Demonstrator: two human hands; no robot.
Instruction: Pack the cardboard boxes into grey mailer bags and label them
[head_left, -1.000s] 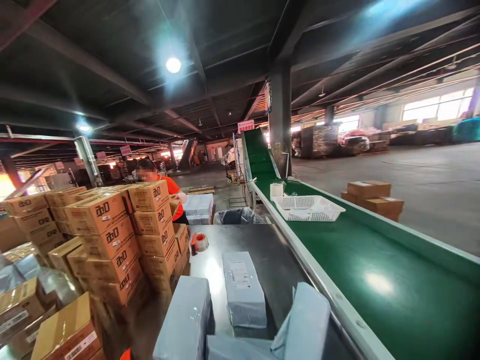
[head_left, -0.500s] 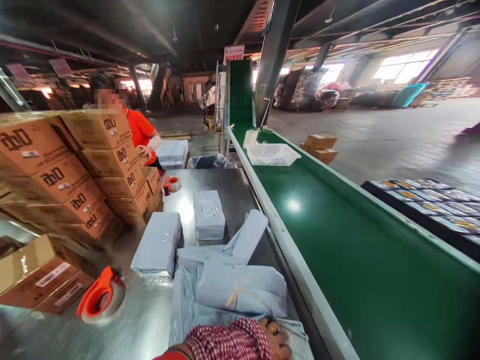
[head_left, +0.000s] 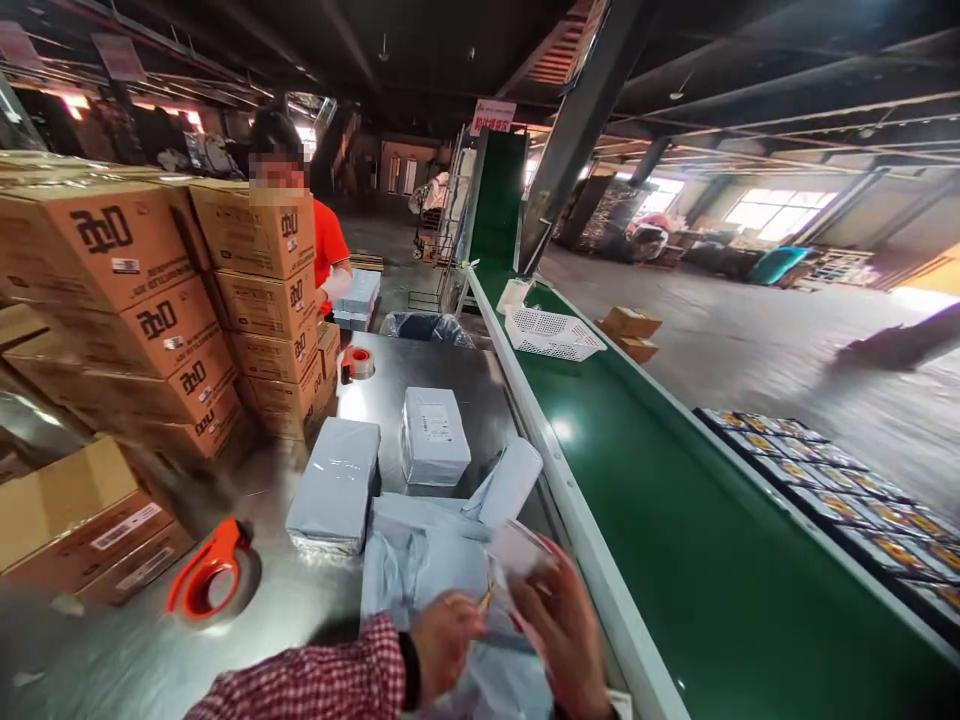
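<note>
Well, you stand in a large warehouse, at the near end of a steel packing table (head_left: 255,640). Along the right edge of this table runs a long green conveyor belt (head_left: 675,530), and a white plastic basket (head_left: 553,335) sits on the belt, far beyond the table. Past the belt, to the right of the table, lies a long black tray of glossy printed packs (head_left: 817,500). On the left of the table rise stacked cardboard cartons (head_left: 150,280), and behind them, at the table's far end, a co-worker in an orange shirt (head_left: 326,250) stands.

On the table are two wrapped blue-grey parcels (head_left: 335,485) (head_left: 435,437), a large orange tape dispenser (head_left: 210,575) near the left edge, and a smaller one (head_left: 358,363) at the far end. At the near end, a loose blue-grey mailing bag (head_left: 420,570) lies under your hands.

Your left hand (head_left: 442,640), with a checked sleeve (head_left: 300,675), is half curled just beside a thin yellow string (head_left: 487,597). Your right hand (head_left: 559,625) is partly open, close to a white slip (head_left: 517,548). Both hands are blurred, so you cannot tell surely if they grip the string or the slip. The string and the slip seem to be just above the bag.
</note>
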